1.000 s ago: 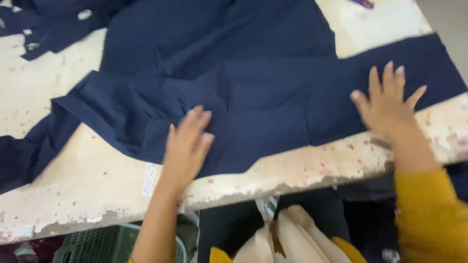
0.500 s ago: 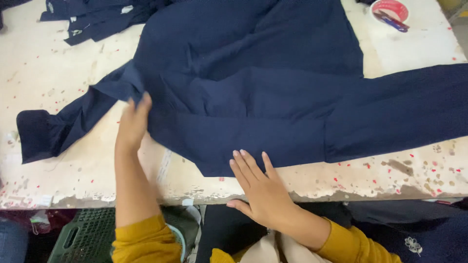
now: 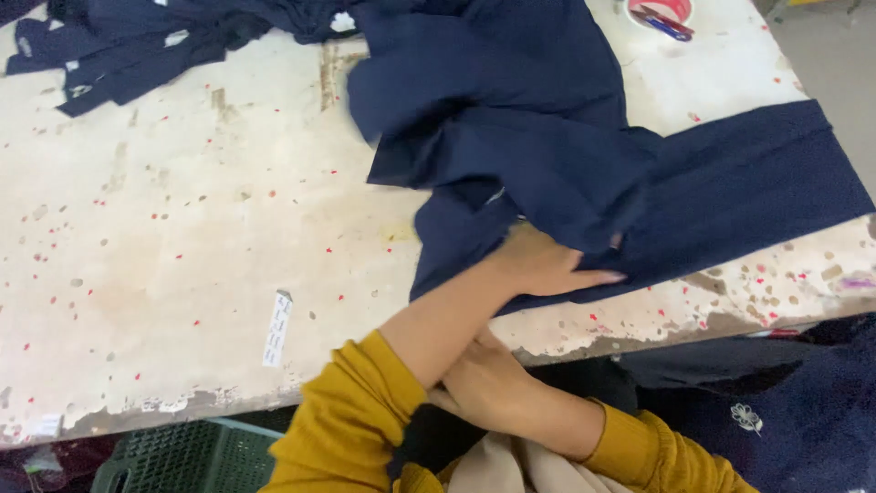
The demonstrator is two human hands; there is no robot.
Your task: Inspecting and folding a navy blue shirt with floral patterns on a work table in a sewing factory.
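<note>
On the paint-flecked white surface, a navy garment lies bunched toward the right. The left hand reaches across onto its lower edge, fingers extended flat, gripping nothing. The right hand sits beneath the left forearm at the surface edge, its fingers hidden, so I cannot tell their state.

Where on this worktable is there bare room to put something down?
The widest bare stretch of the table lies left of the navy garment, below the pile of dark pieces; only a small paper label sits there. A smaller patch lies beside the tape roll. The middle is crowded: cloth and the left hand.
</note>
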